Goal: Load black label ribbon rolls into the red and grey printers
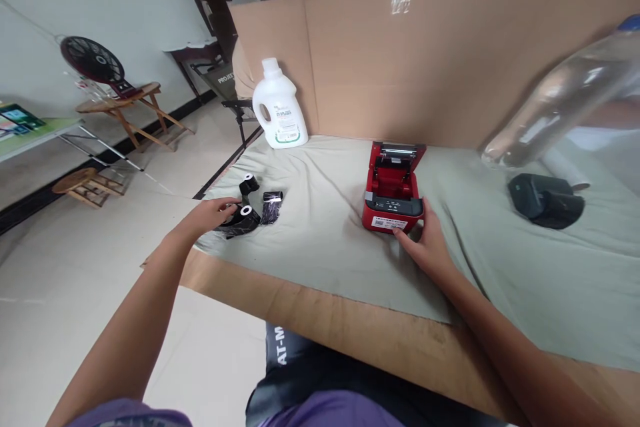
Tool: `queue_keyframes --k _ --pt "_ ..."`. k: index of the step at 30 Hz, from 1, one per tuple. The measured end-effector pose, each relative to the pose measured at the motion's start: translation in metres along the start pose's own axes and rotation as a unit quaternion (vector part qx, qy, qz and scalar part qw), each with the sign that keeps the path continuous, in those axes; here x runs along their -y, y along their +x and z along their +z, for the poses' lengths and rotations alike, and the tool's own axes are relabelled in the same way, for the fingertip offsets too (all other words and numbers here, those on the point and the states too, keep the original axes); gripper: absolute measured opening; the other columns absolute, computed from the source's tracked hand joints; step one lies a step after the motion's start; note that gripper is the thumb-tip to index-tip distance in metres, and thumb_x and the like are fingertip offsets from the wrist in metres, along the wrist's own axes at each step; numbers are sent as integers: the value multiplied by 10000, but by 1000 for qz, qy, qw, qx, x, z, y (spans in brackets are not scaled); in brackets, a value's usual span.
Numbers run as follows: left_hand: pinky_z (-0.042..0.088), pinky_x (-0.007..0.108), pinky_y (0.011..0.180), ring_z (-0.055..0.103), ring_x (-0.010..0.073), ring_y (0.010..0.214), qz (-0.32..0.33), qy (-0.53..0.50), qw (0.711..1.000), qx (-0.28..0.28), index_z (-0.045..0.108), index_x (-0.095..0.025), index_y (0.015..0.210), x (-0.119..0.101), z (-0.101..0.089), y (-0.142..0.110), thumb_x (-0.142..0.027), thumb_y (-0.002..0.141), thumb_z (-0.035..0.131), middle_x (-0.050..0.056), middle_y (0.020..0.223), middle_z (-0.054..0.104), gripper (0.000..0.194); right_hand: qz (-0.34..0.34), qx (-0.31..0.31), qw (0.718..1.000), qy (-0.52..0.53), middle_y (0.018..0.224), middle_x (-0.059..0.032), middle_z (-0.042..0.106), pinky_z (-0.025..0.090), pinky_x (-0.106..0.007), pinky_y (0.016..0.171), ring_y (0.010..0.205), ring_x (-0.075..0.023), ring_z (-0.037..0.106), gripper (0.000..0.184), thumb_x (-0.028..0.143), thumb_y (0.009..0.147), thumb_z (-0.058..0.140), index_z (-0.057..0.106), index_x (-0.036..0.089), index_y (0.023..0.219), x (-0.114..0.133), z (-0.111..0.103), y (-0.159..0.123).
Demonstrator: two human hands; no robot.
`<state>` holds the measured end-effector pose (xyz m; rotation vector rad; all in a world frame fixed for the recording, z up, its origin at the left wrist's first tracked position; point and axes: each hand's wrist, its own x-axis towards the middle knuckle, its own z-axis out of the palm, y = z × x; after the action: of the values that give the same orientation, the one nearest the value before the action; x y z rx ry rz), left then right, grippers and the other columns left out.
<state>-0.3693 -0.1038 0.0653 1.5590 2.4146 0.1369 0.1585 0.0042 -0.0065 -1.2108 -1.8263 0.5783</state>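
A small red label printer [393, 213] stands on the cloth with its lid raised and its inside bay showing. My right hand [430, 243] grips its right front corner, thumb on the front face and fingers along the side. At the left edge of the cloth, my left hand [215, 215] has its fingers closed at a roll of black film [245, 220] with a white core. Part of that roll lies hidden behind the fingers. Close by are a smaller black roll [249, 183] with a white core and a piece of shiny black film [272, 207] in clear wrap.
A white detergent bottle [283, 110] stands at the back left before a cardboard screen [360, 60]. On the right lie a dark device [543, 200] and a large clear plastic bottle [560, 107], behind which part of another person's arm shows. The wooden table edge [310, 297] runs along the front.
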Motion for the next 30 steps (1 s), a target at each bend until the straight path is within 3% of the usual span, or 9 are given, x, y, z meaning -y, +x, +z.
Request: queue_keyframes --k 2,5,10,13,15,19,23,26,30 --pt "515 338 850 699 263 863 -1 -17 1000 1 724 -262 1278 1 1 -2 -450 833 491 48 941 768 537 4 -7 1000 -22 1450 -220 488 477 -643 1023 1299 -410 513 998 492 787 732 243 189 1602 -4 -1 0" --pt "521 350 832 687 269 839 -3 -32 999 -29 748 -251 1233 0 -2 -10 -403 800 490 48 911 757 527 -17 -1 999 -32 1482 -220 445 479 -628 1018 1337 -415 478 960 484 821 684 222 201 1613 2 -6 2" --pt "532 416 879 676 292 913 42 -156 973 -165 692 -234 1307 -27 -25 -33 -346 791 542 70 1128 740 549 -88 -78 990 -76 1498 -195 448 405 -675 1060 1312 -418 496 852 461 823 667 318 234 1567 44 -23 3" --pt "539 427 946 664 304 1089 114 -334 914 -200 684 -238 1283 -72 -31 -40 -345 803 588 70 1271 709 501 -125 -90 984 -93 1324 -129 622 376 -651 1084 1272 -394 538 475 408 864 625 590 279 1319 84 -32 12" --pt "532 435 1001 642 302 1199 172 -432 867 -178 670 -262 1295 -117 -25 -40 -334 806 601 61 1307 699 498 -135 -49 987 -66 1152 -76 705 402 -610 1066 1169 -354 608 230 368 896 591 679 302 1097 110 -32 25" --pt "540 463 1010 639 290 1242 241 -524 811 -103 689 -284 1290 -225 1 -29 -314 819 529 54 1339 688 498 -113 48 992 28 1086 -42 734 481 -527 987 1059 -302 658 207 353 915 594 700 279 1077 144 -29 65" --pt "521 453 1033 641 289 1238 335 -615 709 -86 727 -247 1254 -311 23 -15 -345 868 577 86 1292 711 425 -88 124 988 34 961 -36 740 511 -374 801 889 -227 664 248 318 934 560 710 221 1106 150 -40 99" --pt "521 412 1020 664 262 1179 358 -639 672 -108 752 -228 1196 -341 30 -10 -384 905 644 96 1216 729 347 -65 150 986 16 907 -31 729 461 -302 695 790 -182 634 233 292 923 565 715 198 1076 145 -59 107" --pt "504 380 1046 649 234 1188 397 -603 683 -106 741 -233 1200 -350 38 -11 -382 923 674 89 1218 718 321 -56 215 975 -6 847 -20 708 425 -286 659 741 -167 603 193 295 930 558 719 198 974 136 -79 108"
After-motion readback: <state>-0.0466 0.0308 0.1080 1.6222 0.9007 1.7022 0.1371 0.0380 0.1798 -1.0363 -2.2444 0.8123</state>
